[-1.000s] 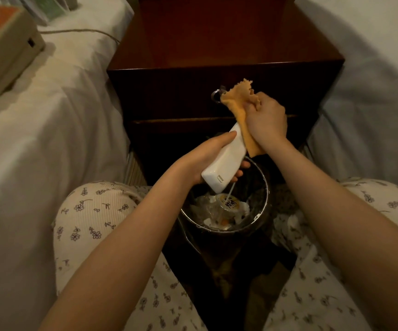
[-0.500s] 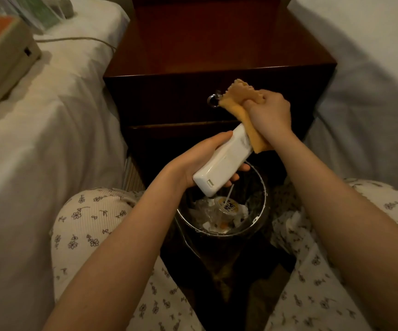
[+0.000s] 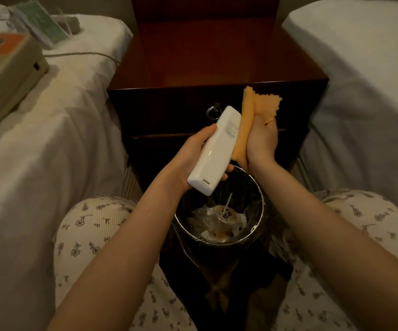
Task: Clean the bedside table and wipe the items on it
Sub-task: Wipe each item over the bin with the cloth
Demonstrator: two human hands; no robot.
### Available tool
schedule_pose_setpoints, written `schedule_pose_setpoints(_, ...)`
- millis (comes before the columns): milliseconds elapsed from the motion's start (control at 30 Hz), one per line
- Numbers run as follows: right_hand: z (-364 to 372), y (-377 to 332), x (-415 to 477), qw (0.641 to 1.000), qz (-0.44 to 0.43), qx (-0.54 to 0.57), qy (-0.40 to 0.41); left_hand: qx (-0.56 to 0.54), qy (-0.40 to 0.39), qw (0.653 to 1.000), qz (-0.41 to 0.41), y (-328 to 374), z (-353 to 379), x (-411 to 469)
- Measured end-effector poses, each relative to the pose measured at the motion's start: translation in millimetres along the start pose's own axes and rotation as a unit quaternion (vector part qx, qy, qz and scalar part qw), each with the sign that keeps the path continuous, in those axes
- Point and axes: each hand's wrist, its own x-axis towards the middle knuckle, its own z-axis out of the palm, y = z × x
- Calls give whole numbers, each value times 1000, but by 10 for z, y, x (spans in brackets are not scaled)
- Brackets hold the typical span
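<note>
Gripping the remote in curled fingers above the bin, the left hand leans it against the cloth that the right hand clutches, so item-wiping seems underway, while the box on the bed to its left probably awaits the bench beyond.

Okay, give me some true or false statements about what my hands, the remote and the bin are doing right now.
1. The left hand holds the white remote. True.
2. The cloth in the right hand is blue. False: it is orange.
3. The white remote lies on the bedside table. False: it is held in the air above the bin.
4. The cloth touches the white remote's side. True.
5. The bin has rubbish in it. True.
</note>
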Motion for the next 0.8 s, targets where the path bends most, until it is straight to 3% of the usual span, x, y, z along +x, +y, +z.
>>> schedule_pose_setpoints(167, 40, 51, -261, 969, -207, -126, -36, 69, 59, 994, 53, -51, 17, 40)
schedule_pose_setpoints(267, 39, 91, -347, 954, -266, -131, -50, 77, 47, 993, 71, -74, 43, 32)
schedule_pose_setpoints(633, -40, 150, -352, 998, -68, -2, -5, 29, 84, 995, 55, -79, 153, -24)
schedule_pose_setpoints(800, -31, 150, -354, 999, 8, 25, -41, -22, 103, 991, 88, -19, 225, -37)
